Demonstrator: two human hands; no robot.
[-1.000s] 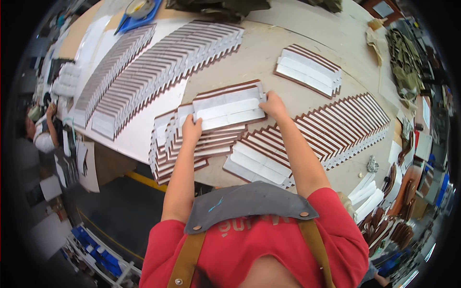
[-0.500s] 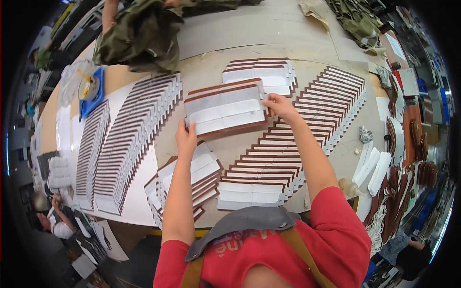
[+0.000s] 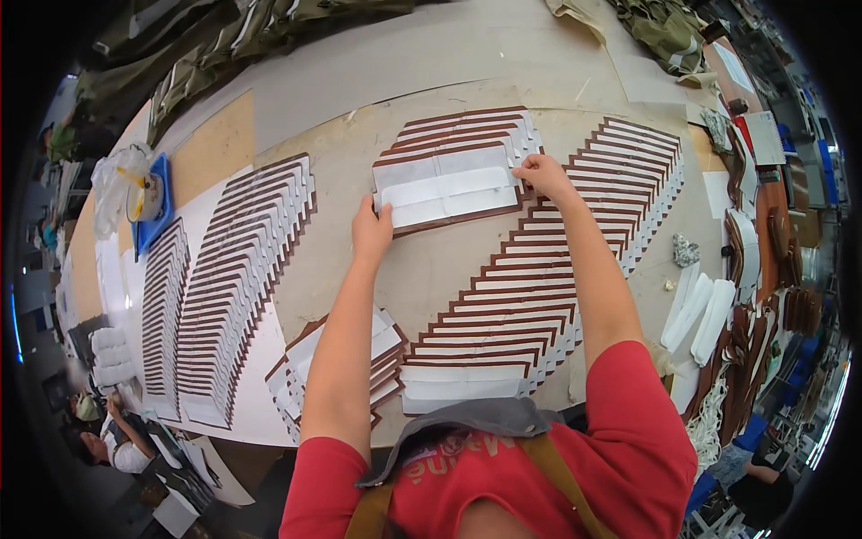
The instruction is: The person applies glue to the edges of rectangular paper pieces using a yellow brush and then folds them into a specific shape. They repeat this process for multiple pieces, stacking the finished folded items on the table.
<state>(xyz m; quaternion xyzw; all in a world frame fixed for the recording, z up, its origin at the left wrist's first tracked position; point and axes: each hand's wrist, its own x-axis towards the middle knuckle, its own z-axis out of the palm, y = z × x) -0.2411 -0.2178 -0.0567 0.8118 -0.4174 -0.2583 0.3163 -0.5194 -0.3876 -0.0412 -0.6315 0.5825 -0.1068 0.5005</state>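
Your left hand and right hand each pinch an end of a flat brown-edged rectangular piece with white panels, holding it over the pale tabletop atop a fanned stack of matching pieces.

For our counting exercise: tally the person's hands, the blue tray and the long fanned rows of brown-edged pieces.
Hands gripping one brown-edged piece: 2, left hand, right hand
Blue tray: 1
Long fanned rows: 3, far-left row, second row, right row
Total: 6
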